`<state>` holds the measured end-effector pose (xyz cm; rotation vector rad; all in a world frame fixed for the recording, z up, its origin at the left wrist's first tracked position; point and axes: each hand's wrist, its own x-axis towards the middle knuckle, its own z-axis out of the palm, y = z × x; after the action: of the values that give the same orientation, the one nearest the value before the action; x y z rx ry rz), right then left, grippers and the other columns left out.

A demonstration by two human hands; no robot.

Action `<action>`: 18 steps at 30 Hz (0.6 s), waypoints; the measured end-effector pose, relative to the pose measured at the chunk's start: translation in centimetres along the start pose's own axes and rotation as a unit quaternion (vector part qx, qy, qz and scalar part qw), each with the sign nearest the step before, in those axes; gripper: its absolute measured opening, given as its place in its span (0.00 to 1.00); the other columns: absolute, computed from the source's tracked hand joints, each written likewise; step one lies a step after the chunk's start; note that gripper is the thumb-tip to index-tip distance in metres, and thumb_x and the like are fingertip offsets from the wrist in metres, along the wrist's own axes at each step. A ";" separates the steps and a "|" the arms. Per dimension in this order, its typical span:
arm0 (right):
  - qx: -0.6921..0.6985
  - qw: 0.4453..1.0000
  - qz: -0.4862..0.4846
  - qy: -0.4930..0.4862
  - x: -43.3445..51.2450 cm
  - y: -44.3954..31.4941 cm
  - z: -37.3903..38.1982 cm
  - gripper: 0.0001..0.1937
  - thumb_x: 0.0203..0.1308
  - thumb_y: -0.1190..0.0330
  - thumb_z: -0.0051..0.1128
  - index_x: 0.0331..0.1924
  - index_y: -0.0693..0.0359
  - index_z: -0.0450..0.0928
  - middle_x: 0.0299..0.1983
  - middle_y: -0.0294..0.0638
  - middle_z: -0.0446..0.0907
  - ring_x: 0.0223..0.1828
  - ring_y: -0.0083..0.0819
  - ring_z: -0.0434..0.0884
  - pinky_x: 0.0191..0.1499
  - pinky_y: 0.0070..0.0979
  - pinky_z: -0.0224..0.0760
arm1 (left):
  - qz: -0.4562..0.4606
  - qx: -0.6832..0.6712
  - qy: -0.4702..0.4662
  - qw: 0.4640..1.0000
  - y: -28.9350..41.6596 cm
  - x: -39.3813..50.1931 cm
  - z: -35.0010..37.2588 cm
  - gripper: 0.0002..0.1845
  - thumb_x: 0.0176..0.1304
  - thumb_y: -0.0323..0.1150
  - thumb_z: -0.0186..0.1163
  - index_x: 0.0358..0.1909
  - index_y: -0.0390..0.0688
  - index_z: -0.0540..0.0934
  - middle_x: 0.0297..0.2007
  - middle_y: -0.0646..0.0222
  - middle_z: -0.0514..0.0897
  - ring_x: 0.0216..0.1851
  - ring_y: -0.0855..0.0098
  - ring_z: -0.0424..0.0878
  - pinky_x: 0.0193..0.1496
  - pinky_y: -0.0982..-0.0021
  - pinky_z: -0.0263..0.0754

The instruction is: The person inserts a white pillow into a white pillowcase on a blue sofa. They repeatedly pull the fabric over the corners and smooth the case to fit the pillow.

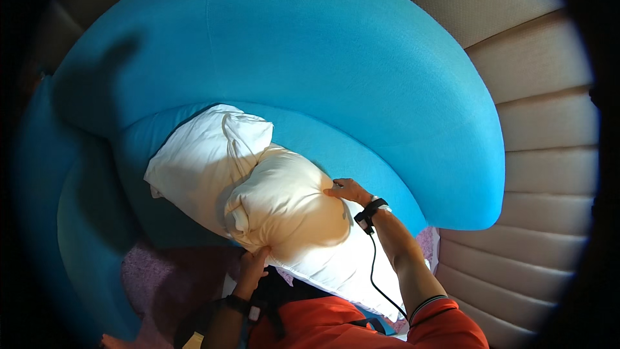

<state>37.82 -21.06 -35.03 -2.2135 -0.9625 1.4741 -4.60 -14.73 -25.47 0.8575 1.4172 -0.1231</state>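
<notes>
A plump white pillow (300, 203) is stretched across in front of me, one end towards the sofa seat and the other near my body. Its far edge is pinched by my right hand (349, 191), and creases run from that grip. My left hand (254, 267) grips the near edge, thumb on top and the other fingers partly hidden. Beyond its folded left end lies a second white pillow (193, 169) on the blue sofa seat (310, 138), the two touching. The second pillow's cover is bunched at its upper right corner.
The sofa's curved blue backrest (310, 53) rises behind the seat. Beige padded wall panels (542, 169) run around the right side. Purple carpet (155, 271) shows below left. A black cable (373, 266) hangs from the band on my right wrist.
</notes>
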 end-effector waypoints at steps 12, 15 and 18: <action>-0.081 0.994 -0.053 0.045 -0.1 2.0 2.4 0.21 0.67 0.51 0.65 0.32 0.64 0.89 0.28 0.51 0.87 0.29 0.35 0.82 0.37 0.39 0.75 | 0.035 -0.141 -0.058 0.988 -6.2 4.2 4.3 0.27 0.66 0.34 0.68 0.65 0.35 0.79 0.55 0.58 0.86 0.57 0.61 0.85 0.48 0.57 0.87; -0.261 0.923 -0.274 0.074 -0.6 6.4 -1.2 0.09 0.69 0.63 0.62 0.37 0.58 0.86 0.26 0.50 0.80 0.27 0.46 0.81 0.34 0.44 0.74 | 0.126 -0.169 -0.049 0.976 -6.2 6.7 7.0 0.24 0.68 0.26 0.63 0.66 0.36 0.79 0.56 0.61 0.86 0.58 0.63 0.84 0.53 0.60 0.84; -0.502 0.730 -0.430 0.174 -2.9 7.3 -5.4 0.06 0.66 0.69 0.67 0.33 0.59 0.82 0.20 0.42 0.74 0.20 0.35 0.74 0.23 0.35 0.63 | 0.238 -0.072 -0.046 0.968 -8.5 12.4 8.9 0.23 0.65 0.27 0.65 0.63 0.39 0.81 0.54 0.57 0.87 0.56 0.57 0.85 0.59 0.55 0.80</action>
<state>44.64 -27.76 -35.01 -1.8395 -2.5327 0.0183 0.35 -20.81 -41.02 1.0321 1.0855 0.2989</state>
